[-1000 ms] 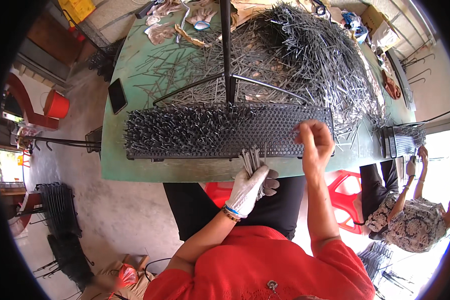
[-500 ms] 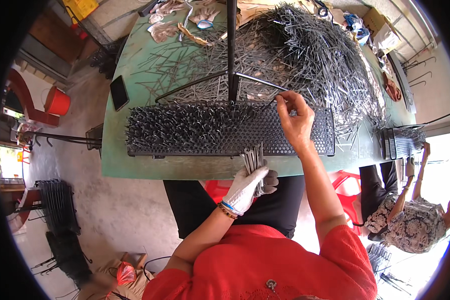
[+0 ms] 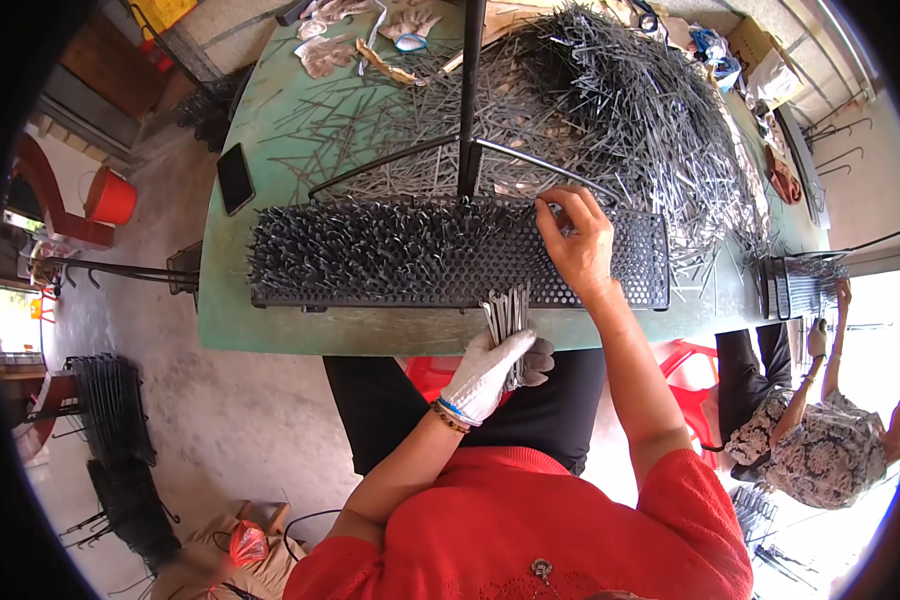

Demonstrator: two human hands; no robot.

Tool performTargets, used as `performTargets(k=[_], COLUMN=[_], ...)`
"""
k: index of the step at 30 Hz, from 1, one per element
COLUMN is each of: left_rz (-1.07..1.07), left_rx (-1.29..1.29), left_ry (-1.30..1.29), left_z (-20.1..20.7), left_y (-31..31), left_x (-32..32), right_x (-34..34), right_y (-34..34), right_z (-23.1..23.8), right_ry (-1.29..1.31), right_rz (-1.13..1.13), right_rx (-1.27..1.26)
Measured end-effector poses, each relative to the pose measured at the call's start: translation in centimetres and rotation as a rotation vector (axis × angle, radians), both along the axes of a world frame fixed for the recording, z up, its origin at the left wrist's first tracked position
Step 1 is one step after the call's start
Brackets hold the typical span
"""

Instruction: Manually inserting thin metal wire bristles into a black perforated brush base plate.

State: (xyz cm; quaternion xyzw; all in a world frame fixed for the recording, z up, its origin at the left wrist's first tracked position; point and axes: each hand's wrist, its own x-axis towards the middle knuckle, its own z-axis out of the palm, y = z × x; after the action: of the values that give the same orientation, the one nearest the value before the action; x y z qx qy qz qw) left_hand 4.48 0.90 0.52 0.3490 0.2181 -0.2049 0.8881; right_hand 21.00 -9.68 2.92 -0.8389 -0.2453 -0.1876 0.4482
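Note:
A long black perforated rack [image 3: 635, 265] lies along the near edge of the table. Dark strips [image 3: 355, 250] stand packed in its left and middle holes, while bare holes show at the right. In front of the rack, my left hand [image 3: 482, 378], in a white glove, is closed around a bundle of thin metal strips [image 3: 508, 310] that point up toward the rack. My bare right hand [image 3: 580, 245] is over the rack's far edge, right of the packed strips, thumb and forefinger pinched together. Whatever is between those fingertips is too small to make out.
A large heap of loose metal strips [image 3: 650, 110] covers the green table [image 3: 260, 325] behind the rack. A black upright post [image 3: 470, 90] with slanting braces rises behind the rack. A phone [image 3: 235, 180] lies at the left. Another person [image 3: 820, 440] works at the far right.
My right hand has shifted slightly left along the rack's far edge, its fingers still pinched. The left hand stays in front of the rack with its bundle.

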Motion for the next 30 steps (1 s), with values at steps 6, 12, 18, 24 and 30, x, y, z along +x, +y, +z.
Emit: performTargets(k=[6, 12, 18, 24, 30], left_rz=[0.029, 0.005, 0.048, 0.013, 0.068], left_rx=[0.03, 0.062, 0.032, 0.074, 0.032], left_ry=[-0.002, 0.062, 0.053, 0.046, -0.033], left_z=[-0.2, 0.0, 0.2, 0.1, 0.5], left_y=[-0.1, -0.1, -0.3, -0.2, -0.4], left_x=[-0.2, 0.1, 0.0, 0.0, -0.2], right_x=[-0.2, -0.4, 0.1, -0.8, -3.7], right_y=[0.0, 0.3, -0.3, -0.6, -2.9], right_z=[-0.4, 0.4, -1.0, 0.2, 2.5], right_ry=[-0.14, -0.094, -0.074, -0.16, 0.354], right_rz=[-0.01, -0.034, 0.008, -0.001, 0.101], right_rx=[0.022, 0.053, 0.076, -0.1, -0.027])
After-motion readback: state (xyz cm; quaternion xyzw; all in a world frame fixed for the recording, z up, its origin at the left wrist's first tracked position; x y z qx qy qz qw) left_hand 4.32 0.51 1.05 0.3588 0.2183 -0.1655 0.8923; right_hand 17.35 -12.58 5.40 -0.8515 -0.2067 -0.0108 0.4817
